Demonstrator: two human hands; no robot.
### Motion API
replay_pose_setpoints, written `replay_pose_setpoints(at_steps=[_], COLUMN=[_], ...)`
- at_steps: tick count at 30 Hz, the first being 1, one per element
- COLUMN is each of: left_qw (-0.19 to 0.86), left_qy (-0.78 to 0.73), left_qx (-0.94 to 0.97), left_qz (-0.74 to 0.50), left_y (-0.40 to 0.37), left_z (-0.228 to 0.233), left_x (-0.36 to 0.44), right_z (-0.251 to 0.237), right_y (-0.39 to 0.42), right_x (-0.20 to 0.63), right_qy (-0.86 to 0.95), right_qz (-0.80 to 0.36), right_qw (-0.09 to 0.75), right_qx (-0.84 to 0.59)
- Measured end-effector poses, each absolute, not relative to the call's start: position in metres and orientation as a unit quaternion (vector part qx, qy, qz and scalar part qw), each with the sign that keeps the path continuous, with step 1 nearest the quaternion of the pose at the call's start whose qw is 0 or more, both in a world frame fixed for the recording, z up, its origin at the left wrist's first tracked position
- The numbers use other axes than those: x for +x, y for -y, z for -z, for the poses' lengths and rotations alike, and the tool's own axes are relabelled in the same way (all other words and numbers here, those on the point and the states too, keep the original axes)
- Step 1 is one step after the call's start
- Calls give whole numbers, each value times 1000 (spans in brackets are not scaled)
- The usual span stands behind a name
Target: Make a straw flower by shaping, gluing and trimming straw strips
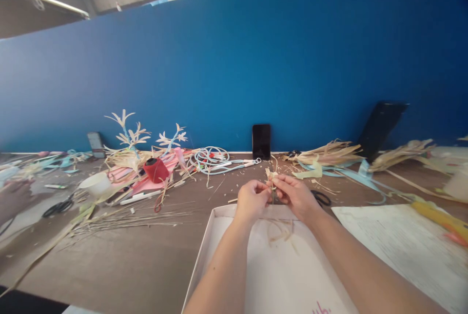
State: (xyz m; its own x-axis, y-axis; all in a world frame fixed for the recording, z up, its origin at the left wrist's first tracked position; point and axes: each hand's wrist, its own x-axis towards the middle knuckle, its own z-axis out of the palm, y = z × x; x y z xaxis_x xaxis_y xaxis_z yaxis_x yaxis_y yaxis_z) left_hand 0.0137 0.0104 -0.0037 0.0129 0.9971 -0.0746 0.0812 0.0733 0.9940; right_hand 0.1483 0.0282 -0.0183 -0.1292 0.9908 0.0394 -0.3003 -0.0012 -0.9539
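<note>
Over the far end of a white shallow box, my two hands meet. My left hand is closed, thumb and fingers pinching the lower part of a small pale dried-leaf piece. From the other side my right hand pinches the same piece near its top, where short strips stick up. A thin greenish stem seems to run down between the fingers, partly hidden by them. Inside the box lie a few loose dried strips.
Finished-looking strip flowers, a red tape roll and coiled cord lie left. A phone leans on the blue partition. Black scissors, dried leaf bundles and a printed sheet lie right. Someone's hand shows far left.
</note>
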Motion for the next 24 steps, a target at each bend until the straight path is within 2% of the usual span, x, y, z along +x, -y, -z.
replay_pose_setpoints(at_steps=[24], left_qw=[478], left_qy=[-516], left_qx=[520], left_qz=[-485], left_y=[-9], left_z=[8], left_x=[17], right_z=[20], right_y=[-29], right_x=[148], right_qy=[451], right_qz=[-592], right_qw=[542], right_qx=[-390])
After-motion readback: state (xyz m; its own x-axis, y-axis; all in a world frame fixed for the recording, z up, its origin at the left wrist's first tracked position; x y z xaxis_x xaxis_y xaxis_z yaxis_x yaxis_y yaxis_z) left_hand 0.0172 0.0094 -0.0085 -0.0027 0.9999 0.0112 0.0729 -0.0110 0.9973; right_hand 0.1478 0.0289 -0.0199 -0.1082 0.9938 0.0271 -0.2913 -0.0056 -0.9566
